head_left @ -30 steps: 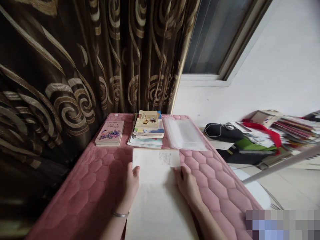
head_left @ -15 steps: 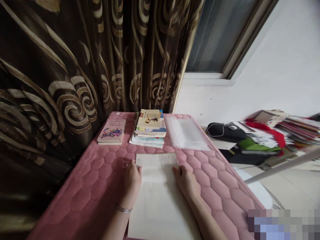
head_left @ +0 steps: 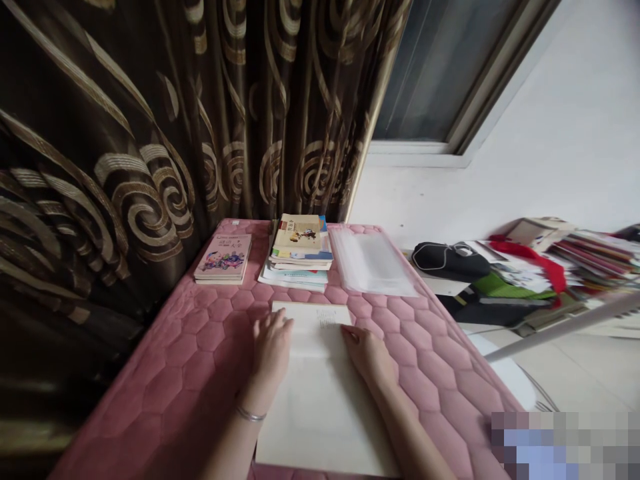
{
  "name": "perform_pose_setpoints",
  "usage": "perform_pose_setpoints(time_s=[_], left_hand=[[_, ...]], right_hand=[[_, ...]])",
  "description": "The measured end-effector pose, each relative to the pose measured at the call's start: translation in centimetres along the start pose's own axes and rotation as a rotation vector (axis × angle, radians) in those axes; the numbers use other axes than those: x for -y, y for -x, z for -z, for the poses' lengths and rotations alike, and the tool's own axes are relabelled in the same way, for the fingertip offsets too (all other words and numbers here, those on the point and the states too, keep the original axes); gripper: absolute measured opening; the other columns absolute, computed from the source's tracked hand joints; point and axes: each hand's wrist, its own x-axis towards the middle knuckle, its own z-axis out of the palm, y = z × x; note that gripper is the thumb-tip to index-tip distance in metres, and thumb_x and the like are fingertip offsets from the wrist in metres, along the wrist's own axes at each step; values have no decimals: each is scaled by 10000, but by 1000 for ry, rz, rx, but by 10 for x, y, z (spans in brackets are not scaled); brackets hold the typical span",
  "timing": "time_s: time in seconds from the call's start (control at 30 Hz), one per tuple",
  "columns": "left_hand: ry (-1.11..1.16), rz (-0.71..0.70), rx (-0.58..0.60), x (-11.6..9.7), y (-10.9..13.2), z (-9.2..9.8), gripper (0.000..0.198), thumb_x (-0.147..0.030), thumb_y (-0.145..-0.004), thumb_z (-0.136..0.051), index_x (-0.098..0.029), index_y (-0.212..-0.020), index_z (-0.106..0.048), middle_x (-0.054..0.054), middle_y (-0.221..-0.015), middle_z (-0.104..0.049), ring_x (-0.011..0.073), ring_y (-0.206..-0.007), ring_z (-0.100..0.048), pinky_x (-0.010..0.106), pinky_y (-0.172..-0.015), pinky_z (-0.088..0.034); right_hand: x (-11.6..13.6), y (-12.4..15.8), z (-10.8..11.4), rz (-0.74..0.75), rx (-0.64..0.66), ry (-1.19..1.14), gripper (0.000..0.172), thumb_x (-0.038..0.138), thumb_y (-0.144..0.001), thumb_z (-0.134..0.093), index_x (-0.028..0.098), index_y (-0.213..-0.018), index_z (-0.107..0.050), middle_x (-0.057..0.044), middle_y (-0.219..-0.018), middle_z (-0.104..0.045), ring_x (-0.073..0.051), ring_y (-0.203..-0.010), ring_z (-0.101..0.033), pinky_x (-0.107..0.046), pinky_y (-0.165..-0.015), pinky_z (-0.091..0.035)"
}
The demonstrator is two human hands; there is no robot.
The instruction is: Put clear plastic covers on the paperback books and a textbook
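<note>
A large white sheet or open book page (head_left: pixel 320 393) lies on the pink quilted surface (head_left: pixel 200 360) in front of me, with a little printed text near its far right corner. My left hand (head_left: pixel 273 347) rests flat on the sheet's left edge, fingers stretched out, a thin bracelet on the wrist. On the right side of the sheet my right hand (head_left: pixel 367 353) lies with fingers extended and pressing down. Neither hand holds anything.
Beyond the sheet lie a pink book (head_left: pixel 224 258), a stack of books (head_left: pixel 299 250) and clear plastic sleeves (head_left: pixel 373 263). A patterned brown curtain (head_left: pixel 150 133) hangs at the left. To the right, a cluttered desk (head_left: pixel 525 280) with a black pouch (head_left: pixel 450 260), papers and red cloth.
The sheet has slid toward me, and both hands have shifted slightly along its far part. The view has tilted a little.
</note>
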Motion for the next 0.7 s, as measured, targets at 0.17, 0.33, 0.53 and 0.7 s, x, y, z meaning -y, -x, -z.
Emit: perform_pose_setpoints(time_s=[0.17,0.33,0.53,0.7], left_hand=[[128,-351,180,-4,6,-9,491,-43,-900,-328,-253,-1273,-569,32,-1435,-486,201,-1349,-396,402,-1125,-314],[69,-273,186,-14,15,-9,436,-304,-958,-386,-288,-1390,-442,33,-1509,-362,255,-1390,-336,527,-1139,-245],[61,-262,189,-16,14,-11,434,-295,-963,-354,-269,-1384,-456,33,-1495,-382,247,-1381,-353,519,-1132,-262],[38,-270,183,-16,14,-12,437,-286,-953,-353,-252,-1370,-481,40,-1483,-401,239,-1386,-346,494,-1143,-253]], right_hand=[[-3,-3,-4,35,-27,0,389,361,-917,-395,239,-1139,-690,-110,-1058,-707,-241,-917,-672,-317,-720,-478],[1,1,-2,59,-22,30,388,348,-921,-384,241,-1130,-693,-111,-1007,-699,-238,-900,-671,-303,-700,-472],[3,8,-4,166,-153,223,402,339,-946,-347,219,-1135,-682,-172,-1214,-589,-275,-984,-629,-372,-754,-487],[2,14,-21,598,-67,323,446,369,-952,-388,217,-1347,-530,-109,-1486,-399,-307,-1358,-359,-534,-1099,-267]])
